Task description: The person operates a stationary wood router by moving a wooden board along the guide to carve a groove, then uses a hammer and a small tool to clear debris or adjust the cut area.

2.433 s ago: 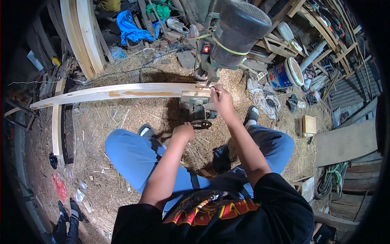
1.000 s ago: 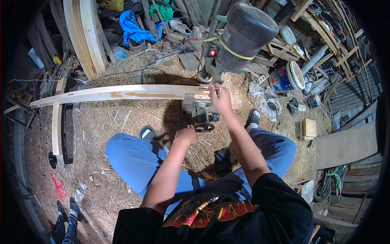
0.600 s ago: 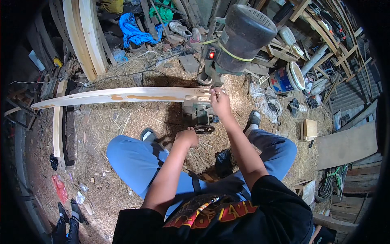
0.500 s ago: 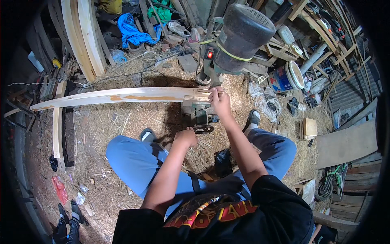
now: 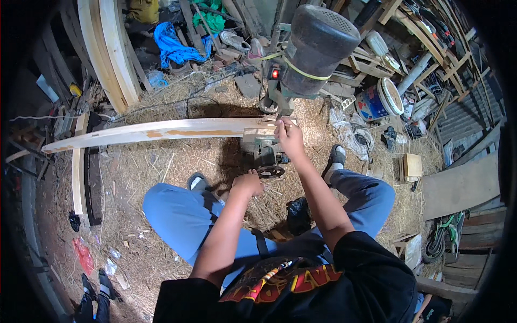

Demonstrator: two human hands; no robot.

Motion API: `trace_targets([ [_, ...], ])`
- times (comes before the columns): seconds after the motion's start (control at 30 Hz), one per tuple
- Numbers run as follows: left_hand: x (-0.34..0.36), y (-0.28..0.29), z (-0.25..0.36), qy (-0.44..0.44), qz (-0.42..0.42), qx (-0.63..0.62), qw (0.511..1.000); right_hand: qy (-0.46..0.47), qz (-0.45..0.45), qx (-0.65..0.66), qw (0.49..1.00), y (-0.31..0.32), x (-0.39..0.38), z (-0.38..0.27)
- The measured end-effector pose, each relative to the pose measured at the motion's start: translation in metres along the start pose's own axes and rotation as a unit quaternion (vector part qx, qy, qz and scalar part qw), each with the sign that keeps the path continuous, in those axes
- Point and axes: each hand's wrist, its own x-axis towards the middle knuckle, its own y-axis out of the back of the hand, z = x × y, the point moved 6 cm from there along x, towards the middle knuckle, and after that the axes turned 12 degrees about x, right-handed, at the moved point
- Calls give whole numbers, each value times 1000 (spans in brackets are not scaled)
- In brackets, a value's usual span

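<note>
Nine o'clock: long pale wooden beam (image 5: 188, 126), judged stiff, best held mid-length. Right hand (image 5: 291, 139), left hand (image 5: 247, 184) curled; contents unclear.

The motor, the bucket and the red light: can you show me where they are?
Motor (image 5: 316, 53), head view: its dark casing.
Bucket (image 5: 372, 102), head view: its side.
Red light (image 5: 275, 74), head view: its glowing centre.

Light from above falls brightest on the littered floor (image 5: 312, 113) near one o'clock, with a dark shadow left at the machine (image 5: 301, 81) on its nine o'clock side. A small red lamp (image 5: 276, 74) glows at twelve. Toward nine and eleven the scene turns murky. Fisheye distortion bows the pale board (image 5: 183, 130); black rims the corners. The hands (image 5: 291, 141) look fairly sharp.
</note>
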Motion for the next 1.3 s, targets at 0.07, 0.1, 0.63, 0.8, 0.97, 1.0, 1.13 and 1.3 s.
trace_targets([
  [0.07, -1, -1, -2, 2, 5, 5, 1000, 48, 9, -66, 997, 2, 4, 9],
  [0.1, -2, 0, -2, 3, 2, 1, 1000, 56, 1, -59, 997, 2, 3, 7],
  [0.63, -8, 6, 0, -7, -9, 2, 1000, 136, -2, -88, 987, 1, -25, 6],
  [0.8, -7, 3, -3, -4, 6, -23, 1000, -37, -81, 252, 964, -11, -56, 17],
  [0.97, -11, 5, 1, -6, 11, -19, 1000, -17, -110, 55, 992, 0, -53, 57],
  [1.0, -12, 7, 1, -7, 9, -18, 1000, -4, -108, 11, 994, 2, -51, 59],
  [1.13, -6, 2, -4, -8, -2, -24, 1000, 15, -142, -26, 989, -20, -41, 44],
  [1.3, 2, -5, -7, -17, 21, -16, 1000, 121, -176, -51, 976, -56, -29, 26],
])
